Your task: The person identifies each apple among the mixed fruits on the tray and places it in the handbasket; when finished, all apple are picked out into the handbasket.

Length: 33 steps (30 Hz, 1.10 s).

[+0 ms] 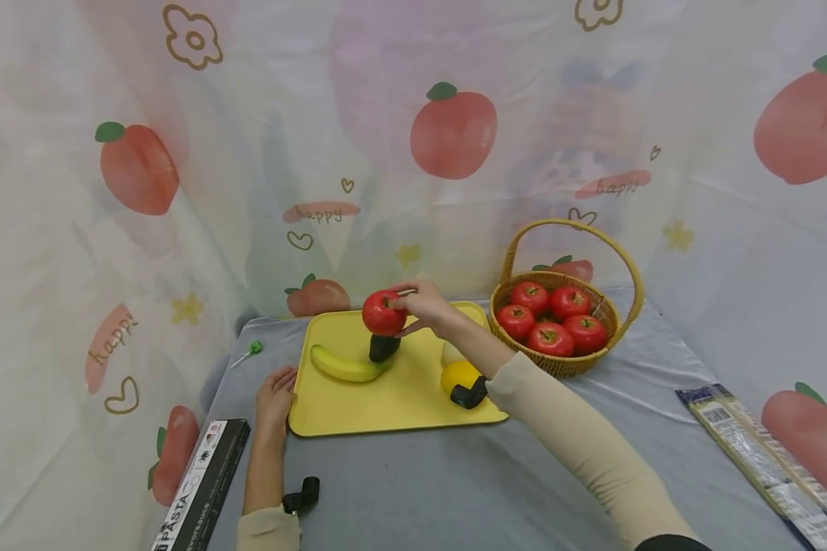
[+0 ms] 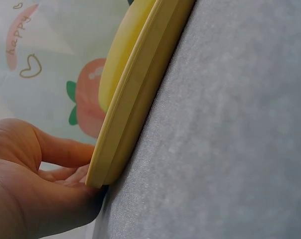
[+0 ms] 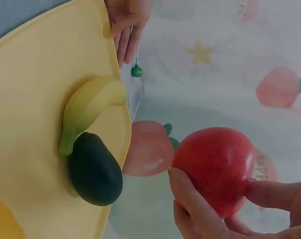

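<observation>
My right hand (image 1: pixel 423 304) holds a red apple (image 1: pixel 384 312) over the back of the yellow tray (image 1: pixel 358 417), thumb and fingers around its sides. In the right wrist view, that apple (image 3: pixel 215 167) appears against the backdrop. Just below it in the head view, a dark avocado (image 1: pixel 384 348) lies on the tray against a banana (image 1: pixel 344 366). A yellow lemon (image 1: pixel 460 376) and a pale round thing (image 1: pixel 449 353) sit on the right side, partly hidden by my right arm. My left hand (image 1: pixel 276 396) touches the tray's left rim, its fingers (image 3: pixel 132 45) fairly straight.
A wicker basket (image 1: pixel 568 369) with several red apples stands right of the tray. A green lollipop (image 1: pixel 256 347) lies at back left, a black pasta box (image 1: pixel 207 482) at front left, and a long clear packet (image 1: pixel 751 451) at the right edge. A printed cloth (image 1: pixel 386 138) hangs behind.
</observation>
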### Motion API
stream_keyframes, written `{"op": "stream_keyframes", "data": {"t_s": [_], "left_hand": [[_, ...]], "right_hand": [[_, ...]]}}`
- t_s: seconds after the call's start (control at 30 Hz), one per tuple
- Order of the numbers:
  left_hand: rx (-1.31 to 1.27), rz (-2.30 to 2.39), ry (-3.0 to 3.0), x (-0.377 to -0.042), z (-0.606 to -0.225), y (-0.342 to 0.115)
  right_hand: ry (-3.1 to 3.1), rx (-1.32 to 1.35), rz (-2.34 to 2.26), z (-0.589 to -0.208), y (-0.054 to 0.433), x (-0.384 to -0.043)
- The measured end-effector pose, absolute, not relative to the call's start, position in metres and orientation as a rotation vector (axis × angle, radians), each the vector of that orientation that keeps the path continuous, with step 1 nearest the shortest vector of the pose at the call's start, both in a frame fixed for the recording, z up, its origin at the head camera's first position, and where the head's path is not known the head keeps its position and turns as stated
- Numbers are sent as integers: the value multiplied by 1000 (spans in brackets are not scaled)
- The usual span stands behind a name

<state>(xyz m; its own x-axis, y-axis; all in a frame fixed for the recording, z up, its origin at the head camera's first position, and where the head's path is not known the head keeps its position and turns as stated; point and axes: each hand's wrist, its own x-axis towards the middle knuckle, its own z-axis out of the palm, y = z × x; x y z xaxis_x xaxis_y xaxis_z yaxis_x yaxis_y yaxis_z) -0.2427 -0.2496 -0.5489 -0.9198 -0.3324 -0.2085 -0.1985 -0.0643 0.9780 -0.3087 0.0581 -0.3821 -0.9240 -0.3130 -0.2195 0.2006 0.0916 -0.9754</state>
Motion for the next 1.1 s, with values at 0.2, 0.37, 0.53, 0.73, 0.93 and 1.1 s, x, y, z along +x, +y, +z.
{"op": "stream_keyframes", "data": {"t_s": [0.2,0.37,0.53,0.73,0.93,1.1], "left_hand": [[572,-2157,-2067,-241,-548,-249],[547,-2163,-2072,-240,-544,-247],[527,-2188,-2060,-239,-541,-247],[539,-2190,-2069,-240,-543,-248],[547,-2175,-2088,-237,-540,-251],[508,-2195,-2076,-235,-544,-249]], "right_hand": [[1999,-106,-1903,-378,71,-306],[2023,-121,-1896,-377,81,-305],[2030,-112,-1893,-376,95,-305],[2058,-82,-1875,-377,115,-303],[2060,-73,-1880,-374,132,-305],[2080,-49,-1883,-373,155,-304]]}}
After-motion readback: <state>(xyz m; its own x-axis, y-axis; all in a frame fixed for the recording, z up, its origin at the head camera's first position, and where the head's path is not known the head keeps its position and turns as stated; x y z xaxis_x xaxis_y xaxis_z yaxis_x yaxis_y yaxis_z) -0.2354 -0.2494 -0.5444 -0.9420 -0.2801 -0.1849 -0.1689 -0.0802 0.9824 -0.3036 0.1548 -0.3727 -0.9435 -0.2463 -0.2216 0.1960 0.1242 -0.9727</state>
